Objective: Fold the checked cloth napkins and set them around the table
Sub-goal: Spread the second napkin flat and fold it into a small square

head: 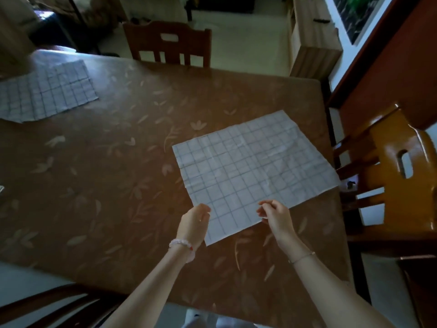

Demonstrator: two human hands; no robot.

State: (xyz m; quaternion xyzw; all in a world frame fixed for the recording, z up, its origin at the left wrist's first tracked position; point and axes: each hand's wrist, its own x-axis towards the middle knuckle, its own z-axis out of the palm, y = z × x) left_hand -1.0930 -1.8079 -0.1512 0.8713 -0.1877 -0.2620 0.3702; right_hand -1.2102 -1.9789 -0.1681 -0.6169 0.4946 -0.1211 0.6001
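Observation:
A white checked napkin lies spread flat on the right half of the table, its far right corner reaching the table's edge. My left hand pinches the napkin's near left edge. My right hand pinches the near right edge, fingers curled over the cloth. A second checked napkin lies spread out at the far left of the table, partly cut off by the frame.
The table has a brown leaf-patterned cover. One wooden chair stands at the far side, another at the right side, and a chair back shows at the near left. A low cabinet stands beyond.

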